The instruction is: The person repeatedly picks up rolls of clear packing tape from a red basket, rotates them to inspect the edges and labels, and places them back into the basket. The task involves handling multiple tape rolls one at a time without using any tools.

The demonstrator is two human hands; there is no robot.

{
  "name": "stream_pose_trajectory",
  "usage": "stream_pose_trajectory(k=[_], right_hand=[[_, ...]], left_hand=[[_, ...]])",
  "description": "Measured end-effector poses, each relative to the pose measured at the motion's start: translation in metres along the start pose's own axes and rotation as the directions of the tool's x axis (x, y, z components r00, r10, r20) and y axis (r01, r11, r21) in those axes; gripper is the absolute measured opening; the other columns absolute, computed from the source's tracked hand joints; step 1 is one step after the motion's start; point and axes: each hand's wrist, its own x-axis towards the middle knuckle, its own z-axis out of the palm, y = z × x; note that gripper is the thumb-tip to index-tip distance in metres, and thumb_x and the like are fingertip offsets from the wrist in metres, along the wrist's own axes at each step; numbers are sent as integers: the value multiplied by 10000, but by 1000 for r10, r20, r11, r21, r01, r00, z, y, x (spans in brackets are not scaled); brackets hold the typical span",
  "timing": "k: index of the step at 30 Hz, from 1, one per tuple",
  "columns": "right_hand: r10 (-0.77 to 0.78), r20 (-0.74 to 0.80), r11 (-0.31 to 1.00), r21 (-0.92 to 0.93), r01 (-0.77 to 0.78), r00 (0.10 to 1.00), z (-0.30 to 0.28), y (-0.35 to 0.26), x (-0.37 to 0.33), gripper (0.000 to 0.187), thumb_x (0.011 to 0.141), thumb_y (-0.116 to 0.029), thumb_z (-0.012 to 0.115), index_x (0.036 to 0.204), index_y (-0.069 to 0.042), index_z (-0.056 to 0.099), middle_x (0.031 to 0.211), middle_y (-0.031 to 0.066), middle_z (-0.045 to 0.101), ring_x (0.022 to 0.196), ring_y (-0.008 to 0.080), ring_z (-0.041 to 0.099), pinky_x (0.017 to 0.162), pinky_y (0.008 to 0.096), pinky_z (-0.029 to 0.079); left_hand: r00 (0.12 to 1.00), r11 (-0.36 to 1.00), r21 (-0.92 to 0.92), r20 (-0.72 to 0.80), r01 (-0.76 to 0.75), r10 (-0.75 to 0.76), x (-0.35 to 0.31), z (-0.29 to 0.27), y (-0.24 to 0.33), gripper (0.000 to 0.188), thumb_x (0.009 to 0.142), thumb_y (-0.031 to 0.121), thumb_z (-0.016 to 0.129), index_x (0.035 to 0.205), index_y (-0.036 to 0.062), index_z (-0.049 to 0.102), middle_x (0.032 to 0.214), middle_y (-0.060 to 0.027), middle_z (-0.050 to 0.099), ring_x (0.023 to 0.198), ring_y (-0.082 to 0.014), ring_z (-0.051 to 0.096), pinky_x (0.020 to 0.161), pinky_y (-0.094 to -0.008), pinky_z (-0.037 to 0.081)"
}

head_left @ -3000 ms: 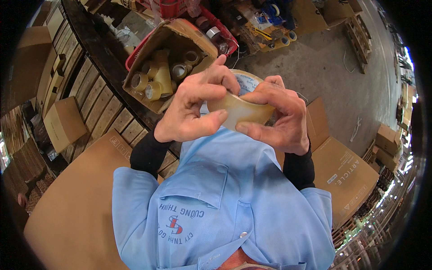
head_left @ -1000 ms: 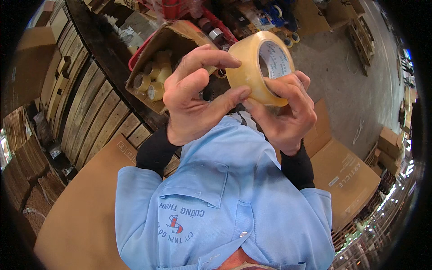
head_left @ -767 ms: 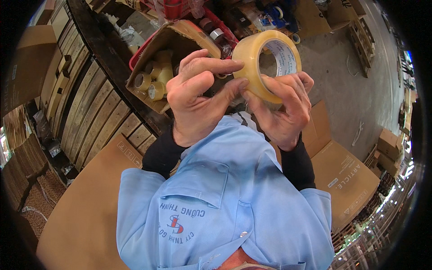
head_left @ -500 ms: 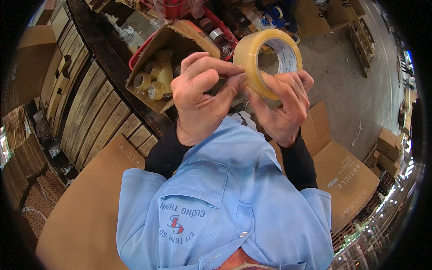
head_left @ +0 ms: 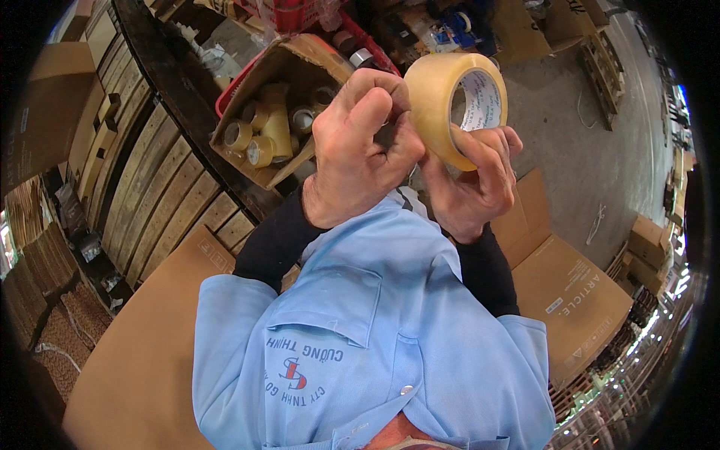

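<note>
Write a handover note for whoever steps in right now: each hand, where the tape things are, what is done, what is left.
Right hand: grips the tape roll from below, fingers over its lower rim, held up at chest height.
Left hand: fingertips press against the roll's outer face, as if picking at the tape end.
Cardboard box of more tape rolls sits ahead on the left, by a red basket. Flat cartons lie on the floor to the right.
Done: one roll in hand. Left: no free tape end shows yet, so it probably needs lifting.
</note>
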Motion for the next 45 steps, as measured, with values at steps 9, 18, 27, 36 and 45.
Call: stream_pose_trajectory(k=[9, 18, 27, 36, 45], right_hand=[[1, 24, 996, 94, -4, 1000, -4, -6, 10, 417, 636, -109, 913, 993, -68, 702, 799, -3, 670, 669, 165, 578, 765, 357, 378], [75, 328, 781, 568, -260, 942, -24, -19, 12, 363, 624, -141, 934, 907, -67, 719, 716, 2, 641, 615, 157, 545, 782, 379, 369], [541, 498, -64, 828, -557, 677, -26, -15, -4, 470, 702, -249, 860, 1038, -3, 643, 934, 127, 684, 804, 223, 633, 851, 413, 474], [424, 770, -811, 557, -179, 477, 1, 16, -17, 421, 1076, -375, 437, 1228, -17, 598, 923, 40, 539, 913, 178, 534, 1050, 462, 397], [366, 915, -930, 355, 91, 171, 11, 34, -23, 395, 1036, -334, 494, 1201, 8, 606, 869, 2, 501, 834, 155, 512, 1062, 584, 363]], left_hand=[[987, 995, -39, -140, -90, 84, 18, -10, -21, 182, 755, -121, 641, 792, -43, 481, 857, -121, 582, 691, -174, 599, 609, -281, 521], [984, 986, 169, -177, 11, 19, 36, -69, -69, 167, 847, -74, 675, 777, -43, 526, 905, -91, 627, 679, -98, 594, 633, -241, 521], [897, 960, 68, -344, -272, 278, 33, -49, -72, 237, 824, -82, 706, 731, -15, 498, 920, -140, 678, 718, -168, 682, 654, -301, 578], [900, 906, -8, 109, -424, 422, 15, -33, -57, 338, 784, -126, 712, 674, 39, 439, 966, -238, 725, 867, -303, 751, 784, -409, 632], [881, 986, -52, 442, -161, 167, -32, -35, -72, 267, 665, -75, 647, 711, -35, 386, 1504, -411, 334, 1406, -539, 368, 1162, -595, 308]])
